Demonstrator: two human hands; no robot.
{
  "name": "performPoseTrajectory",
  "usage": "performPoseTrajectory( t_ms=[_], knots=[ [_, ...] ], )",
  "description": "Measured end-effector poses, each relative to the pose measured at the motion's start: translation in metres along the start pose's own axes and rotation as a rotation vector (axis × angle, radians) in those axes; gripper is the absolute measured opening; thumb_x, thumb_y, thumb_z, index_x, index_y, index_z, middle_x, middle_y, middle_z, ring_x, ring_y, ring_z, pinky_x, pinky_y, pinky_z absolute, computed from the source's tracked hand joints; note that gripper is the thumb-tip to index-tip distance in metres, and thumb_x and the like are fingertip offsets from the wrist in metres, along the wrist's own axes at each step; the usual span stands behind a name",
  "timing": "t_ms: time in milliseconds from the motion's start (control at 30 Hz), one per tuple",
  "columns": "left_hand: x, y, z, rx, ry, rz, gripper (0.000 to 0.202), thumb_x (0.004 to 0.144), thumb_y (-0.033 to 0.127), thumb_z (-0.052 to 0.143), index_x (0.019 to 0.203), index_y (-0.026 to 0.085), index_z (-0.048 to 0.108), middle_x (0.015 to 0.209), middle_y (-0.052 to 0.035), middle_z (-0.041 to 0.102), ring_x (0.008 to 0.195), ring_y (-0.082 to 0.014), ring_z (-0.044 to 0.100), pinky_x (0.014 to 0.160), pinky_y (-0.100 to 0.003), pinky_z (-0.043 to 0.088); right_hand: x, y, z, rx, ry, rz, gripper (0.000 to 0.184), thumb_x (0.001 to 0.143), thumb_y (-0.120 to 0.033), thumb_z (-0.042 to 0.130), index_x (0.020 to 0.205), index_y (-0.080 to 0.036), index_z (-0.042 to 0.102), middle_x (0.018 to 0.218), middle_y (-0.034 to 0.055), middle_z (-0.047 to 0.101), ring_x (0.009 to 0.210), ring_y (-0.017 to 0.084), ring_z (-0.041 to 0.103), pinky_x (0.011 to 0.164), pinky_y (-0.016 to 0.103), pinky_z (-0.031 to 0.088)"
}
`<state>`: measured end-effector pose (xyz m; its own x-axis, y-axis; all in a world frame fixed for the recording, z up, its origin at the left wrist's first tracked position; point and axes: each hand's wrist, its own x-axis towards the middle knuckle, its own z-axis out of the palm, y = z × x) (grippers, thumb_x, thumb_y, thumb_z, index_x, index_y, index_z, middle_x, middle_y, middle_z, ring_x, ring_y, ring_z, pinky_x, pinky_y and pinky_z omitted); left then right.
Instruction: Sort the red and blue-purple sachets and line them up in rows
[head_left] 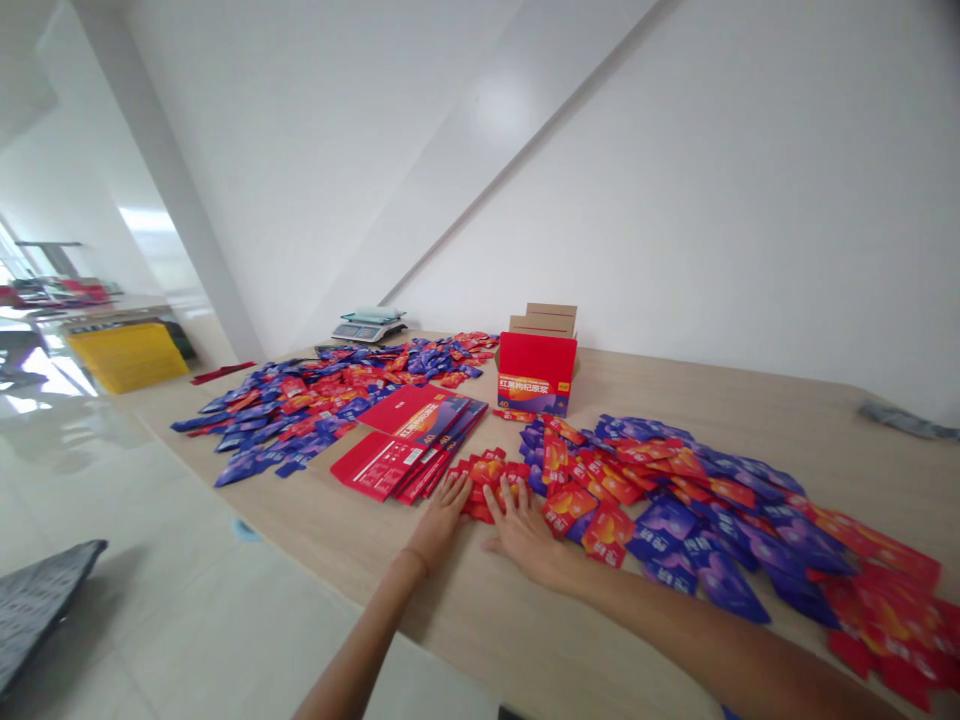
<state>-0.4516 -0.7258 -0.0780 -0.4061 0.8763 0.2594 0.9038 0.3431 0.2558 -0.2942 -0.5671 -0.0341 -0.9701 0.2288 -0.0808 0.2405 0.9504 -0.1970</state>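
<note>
Both my hands rest on a small group of red sachets [489,470] near the table's front. My left hand [442,515] touches the group's left side, its fingers stretched out close to a stack of flattened red and purple cartons [412,425]. On the right side of the same group lies my right hand [521,530], palm down with fingers spread. Right of it stretches a long pile of red and purple sachets [675,500]. Behind the group stands an upright red box [534,375] with its cardboard flaps raised.
A second large heap of red and purple sachets [315,390] covers the table's left part. Behind that heap sits a scale [367,328]. Grey cloth [904,420] lies at the far right by the wall. A yellow bin [127,358] stands beyond the table on the left.
</note>
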Motion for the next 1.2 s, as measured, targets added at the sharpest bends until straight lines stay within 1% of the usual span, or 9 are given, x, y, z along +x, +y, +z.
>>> performPoseTrajectory(
  t_ms=[100, 167, 333, 467, 600, 767, 933, 1033, 1200],
  knots=[
    [0.018, -0.001, 0.005, 0.008, -0.018, -0.013, 0.076, 0.095, 0.012, 0.041, 0.166, 0.014, 0.014, 0.170, -0.0162, 0.019, 0.159, -0.0330, 0.005, 0.125, -0.060, 0.023, 0.020, 0.002, 0.005, 0.015, 0.027, -0.002, 0.091, 0.097, -0.046, 0.059, 0.167, -0.021, 0.008, 0.171, 0.0197, -0.003, 0.156, 0.046, -0.004, 0.122, 0.068, 0.013],
    [0.031, -0.003, 0.006, 0.015, -0.034, -0.034, 0.080, 0.094, 0.013, 0.041, 0.167, 0.015, 0.007, 0.172, -0.0158, 0.007, 0.158, -0.0366, -0.003, 0.124, -0.064, 0.019, 0.034, 0.006, 0.007, 0.036, 0.025, 0.005, 0.082, 0.100, -0.034, 0.049, 0.167, -0.019, 0.004, 0.171, 0.0174, -0.007, 0.156, 0.043, -0.008, 0.123, 0.067, 0.010],
    [0.075, -0.016, 0.002, 0.029, -0.079, -0.023, 0.089, 0.086, 0.017, 0.056, 0.166, 0.027, 0.018, 0.173, -0.0065, -0.009, 0.156, -0.0414, -0.012, 0.124, -0.064, 0.016, 0.070, 0.027, 0.003, 0.116, 0.037, -0.020, 0.095, 0.090, -0.010, 0.043, 0.162, -0.012, -0.019, 0.171, 0.0185, -0.009, 0.157, 0.038, -0.012, 0.125, 0.064, 0.008],
    [0.107, -0.026, -0.001, 0.024, -0.092, 0.027, 0.090, 0.081, 0.016, 0.056, 0.165, 0.024, 0.023, 0.174, -0.0069, 0.006, 0.158, -0.0360, -0.002, 0.126, -0.058, 0.017, 0.085, 0.054, -0.001, 0.234, 0.063, -0.059, 0.096, 0.096, -0.020, 0.045, 0.159, -0.020, -0.027, 0.171, 0.0109, -0.018, 0.156, 0.037, -0.019, 0.125, 0.065, 0.007],
    [0.116, -0.028, 0.005, 0.006, -0.054, 0.046, 0.088, 0.083, 0.017, 0.053, 0.165, 0.025, 0.023, 0.173, -0.0064, 0.015, 0.159, -0.0321, 0.008, 0.126, -0.057, 0.019, 0.080, 0.082, 0.002, 0.368, 0.106, -0.130, 0.094, 0.101, -0.041, 0.045, 0.160, -0.025, -0.027, 0.171, 0.0048, -0.022, 0.155, 0.031, -0.027, 0.126, 0.061, 0.006],
    [0.110, -0.027, 0.009, -0.010, -0.005, 0.076, 0.083, 0.083, 0.019, 0.053, 0.163, 0.021, 0.031, 0.171, -0.0084, 0.019, 0.158, -0.0318, 0.016, 0.126, -0.056, 0.020, 0.065, 0.117, 0.010, 0.300, 0.131, 0.082, 0.074, 0.106, -0.035, 0.027, 0.165, -0.008, -0.010, 0.173, 0.0177, -0.002, 0.160, 0.025, 0.001, 0.129, 0.046, 0.015],
    [0.108, -0.028, 0.010, -0.018, 0.034, 0.109, 0.078, 0.086, 0.018, 0.051, 0.162, 0.021, 0.032, 0.170, -0.0083, 0.024, 0.157, -0.0307, 0.021, 0.127, -0.054, 0.022, 0.048, 0.149, 0.002, 0.194, 0.107, 0.283, 0.066, 0.106, -0.041, 0.031, 0.165, -0.012, 0.022, 0.172, 0.0164, 0.014, 0.156, 0.031, 0.026, 0.124, 0.048, 0.027],
    [0.109, -0.029, 0.011, -0.023, 0.058, 0.125, 0.077, 0.087, 0.018, 0.051, 0.162, 0.021, 0.034, 0.170, -0.0081, 0.026, 0.157, -0.0308, 0.023, 0.127, -0.053, 0.024, 0.036, 0.165, -0.007, 0.083, 0.104, 0.353, 0.066, 0.107, -0.046, 0.032, 0.164, -0.013, 0.026, 0.170, 0.0154, 0.022, 0.152, 0.030, 0.035, 0.121, 0.043, 0.032],
    [0.108, -0.029, 0.013, -0.041, 0.099, 0.128, 0.066, 0.095, 0.021, 0.047, 0.160, 0.022, 0.038, 0.169, -0.0065, 0.029, 0.156, -0.0299, 0.024, 0.127, -0.052, 0.026, 0.019, 0.197, -0.021, 0.025, 0.134, 0.446, 0.063, 0.108, -0.039, 0.028, 0.162, -0.006, 0.027, 0.160, 0.0225, 0.042, 0.142, 0.028, 0.050, 0.115, 0.036, 0.038]
  ],
)
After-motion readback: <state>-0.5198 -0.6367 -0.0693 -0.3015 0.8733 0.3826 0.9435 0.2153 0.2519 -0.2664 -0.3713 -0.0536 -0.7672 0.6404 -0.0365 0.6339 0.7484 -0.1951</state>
